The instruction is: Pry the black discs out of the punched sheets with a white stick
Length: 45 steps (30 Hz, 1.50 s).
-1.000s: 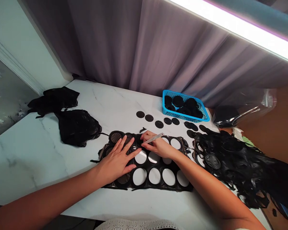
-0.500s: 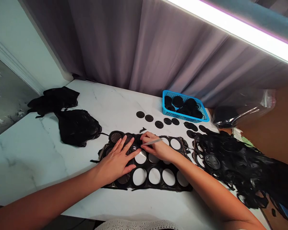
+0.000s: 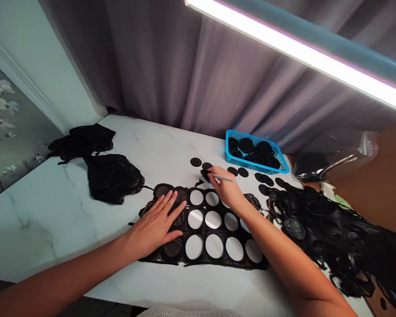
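A black sheet (image 3: 204, 259) with rows of round holes lies on the white marbled table. White shows through many holes, while those on the left have dark discs in them. My left hand (image 3: 160, 222) rests flat on the left part of the sheet, fingers spread. Just beyond the sheet's far edge, my right hand (image 3: 226, 187) is closed on a thin pale tool (image 3: 222, 178), its kind unclear. At its fingertips is a black disc (image 3: 205, 175), pinched and tilted. Loose black discs (image 3: 196, 162) lie on the table near that hand.
A blue basket (image 3: 257, 166) of black round pieces stands at the back. Crumpled black material (image 3: 330, 229) is heaped at right, beside a clear plastic bag (image 3: 343, 154). More black fabric (image 3: 114, 178) lies at left. A bright tube light (image 3: 300, 53) hangs overhead.
My right hand has moved up and away from the sheet with the tool and a black disc. The hole where it was now shows white. My left hand stays on the sheet.
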Each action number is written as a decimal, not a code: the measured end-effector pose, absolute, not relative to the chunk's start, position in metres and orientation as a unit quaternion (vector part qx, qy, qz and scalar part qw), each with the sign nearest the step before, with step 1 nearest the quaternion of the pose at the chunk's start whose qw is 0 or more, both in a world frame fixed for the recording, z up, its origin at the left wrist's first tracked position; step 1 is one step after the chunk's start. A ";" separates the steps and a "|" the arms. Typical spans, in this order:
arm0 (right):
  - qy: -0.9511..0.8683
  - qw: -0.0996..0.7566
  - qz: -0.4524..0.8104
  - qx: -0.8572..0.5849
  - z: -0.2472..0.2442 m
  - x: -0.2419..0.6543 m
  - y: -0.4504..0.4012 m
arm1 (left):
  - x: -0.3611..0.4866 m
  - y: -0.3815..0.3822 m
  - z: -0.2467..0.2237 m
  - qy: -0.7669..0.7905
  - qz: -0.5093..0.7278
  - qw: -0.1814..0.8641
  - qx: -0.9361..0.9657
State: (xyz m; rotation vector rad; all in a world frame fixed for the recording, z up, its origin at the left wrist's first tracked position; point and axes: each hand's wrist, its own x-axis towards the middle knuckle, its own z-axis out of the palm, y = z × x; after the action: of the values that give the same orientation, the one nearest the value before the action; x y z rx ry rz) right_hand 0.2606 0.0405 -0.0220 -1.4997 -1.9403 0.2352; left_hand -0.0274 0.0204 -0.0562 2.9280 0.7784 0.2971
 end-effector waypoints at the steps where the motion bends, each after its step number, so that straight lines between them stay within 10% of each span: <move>1: -0.763 0.320 0.116 -0.549 -0.023 0.246 0.039 | -0.032 0.021 -0.056 0.261 0.098 0.044 0.959; 16: -0.775 0.272 0.396 -0.410 -0.034 0.205 0.038 | -0.051 0.018 -0.062 0.264 0.096 0.065 0.957; 41: -0.857 0.231 0.187 -0.421 -0.048 0.192 0.021 | -0.050 0.016 -0.064 0.265 0.093 0.046 0.959; 45: -0.748 0.343 0.120 -0.555 -0.047 0.224 0.047 | -0.050 0.016 -0.062 0.268 0.092 0.039 0.958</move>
State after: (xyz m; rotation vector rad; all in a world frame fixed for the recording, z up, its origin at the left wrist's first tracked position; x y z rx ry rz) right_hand 0.2238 0.0475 -0.0467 -1.4434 -1.9435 0.3121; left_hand -0.0499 0.0161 -0.0623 2.9376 0.8209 0.2807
